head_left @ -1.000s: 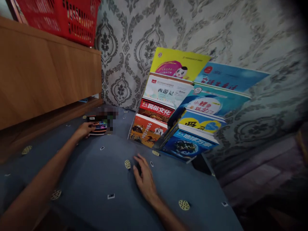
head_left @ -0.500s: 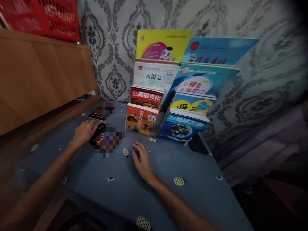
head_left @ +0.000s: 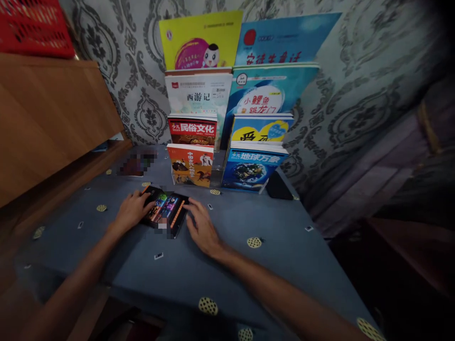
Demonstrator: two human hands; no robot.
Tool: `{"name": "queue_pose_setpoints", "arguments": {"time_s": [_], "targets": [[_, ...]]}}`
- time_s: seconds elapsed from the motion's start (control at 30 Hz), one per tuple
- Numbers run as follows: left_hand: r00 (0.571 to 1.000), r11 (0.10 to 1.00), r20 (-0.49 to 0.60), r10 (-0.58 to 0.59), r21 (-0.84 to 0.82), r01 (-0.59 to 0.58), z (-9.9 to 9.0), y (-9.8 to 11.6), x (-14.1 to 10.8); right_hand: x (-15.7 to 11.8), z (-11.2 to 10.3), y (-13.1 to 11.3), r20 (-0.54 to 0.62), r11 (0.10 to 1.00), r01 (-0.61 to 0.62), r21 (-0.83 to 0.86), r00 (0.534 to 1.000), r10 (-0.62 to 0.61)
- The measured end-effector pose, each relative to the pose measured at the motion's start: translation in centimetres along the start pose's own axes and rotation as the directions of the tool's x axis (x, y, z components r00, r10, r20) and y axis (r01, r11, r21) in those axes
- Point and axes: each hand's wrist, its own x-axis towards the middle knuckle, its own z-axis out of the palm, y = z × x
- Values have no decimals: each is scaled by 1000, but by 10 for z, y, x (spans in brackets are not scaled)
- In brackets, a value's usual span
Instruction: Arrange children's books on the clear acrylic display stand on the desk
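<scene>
A thin dark book [head_left: 169, 206] with bright pictures and an orange strip on its cover lies on the cloth-covered table, partly blurred out by blocks. My left hand [head_left: 132, 210] rests at the book's left edge, its thumb over the cover and its other fingers closed along the upper left corner. At the right edge is my right hand [head_left: 203, 228], its fingertips against or just beside the book and the thumb apart from the forefinger. Behind the book, a tiered rack holds several upright books, among them an orange book [head_left: 192, 166] and a blue earth book [head_left: 252, 169].
Another blurred-out dark item [head_left: 137, 163] lies at the back left of the table [head_left: 135, 265]. To the right of the rack is a flat black object [head_left: 279, 186]. A wooden cabinet [head_left: 53, 104] with a red basket [head_left: 35, 28] on top stands at the left.
The dark book has shifted right, away from the other blurred item, with my left hand on it. My right hand has come up to its right edge. The camera view has turned right.
</scene>
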Motion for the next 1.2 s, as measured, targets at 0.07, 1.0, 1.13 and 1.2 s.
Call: {"name": "queue_pose_setpoints", "arguments": {"time_s": [0.07,1.0,1.13,1.2], "targets": [[999,999,-19,45,-2,-45,-2,12,-5,-5,-6,-9,21,992,114,-54,993,-113],[735,687,-317,599,-267,-675,3,181,-17,-39,-108,33,309,923,51,-382,948,76],[664,625,-432,610,-252,-739,18,182,-12,-42,-106,33,348,932,38,-360,933,97],[655,616,-429,622,-248,-748,21,181,-10,-42,-106,33,358,933,25,-358,927,112]]}}
